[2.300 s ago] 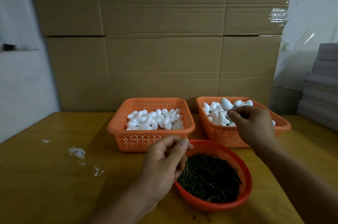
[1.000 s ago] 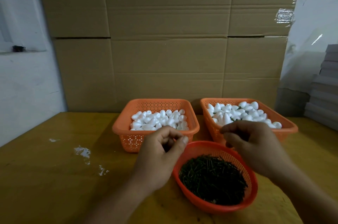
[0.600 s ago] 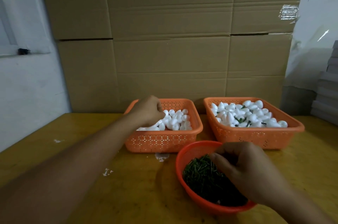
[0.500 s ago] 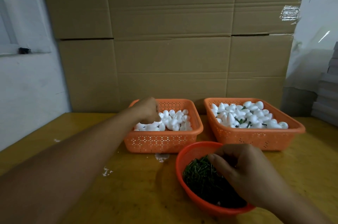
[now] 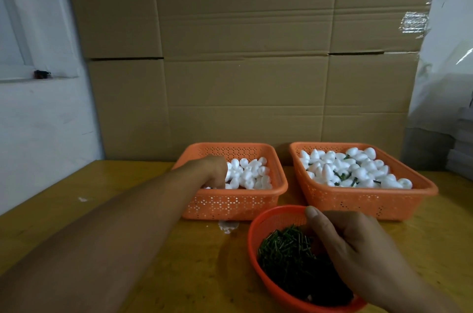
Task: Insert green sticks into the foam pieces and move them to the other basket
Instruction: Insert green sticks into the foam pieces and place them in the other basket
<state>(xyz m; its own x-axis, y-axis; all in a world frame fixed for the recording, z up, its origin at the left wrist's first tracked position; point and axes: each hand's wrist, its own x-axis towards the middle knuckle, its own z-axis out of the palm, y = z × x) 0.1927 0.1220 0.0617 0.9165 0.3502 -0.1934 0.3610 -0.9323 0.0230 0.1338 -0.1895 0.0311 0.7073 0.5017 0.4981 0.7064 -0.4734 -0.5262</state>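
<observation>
Head view: my left hand [image 5: 213, 172] reaches into the left orange basket [image 5: 231, 200], knuckles up, fingertips buried among the white foam pieces [image 5: 252, 174]; I cannot tell its grip. Right of that basket, a second basket [image 5: 363, 200] holds stick-fitted foam pieces. In front, my right hand [image 5: 358, 251] curls over the green sticks [image 5: 284, 254] in the round bowl [image 5: 258, 225], fingertips hidden.

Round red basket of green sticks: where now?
Head view, lower right: the round red basket of green sticks sits on the wooden table, before the two rectangular orange baskets, under the right hand.
</observation>
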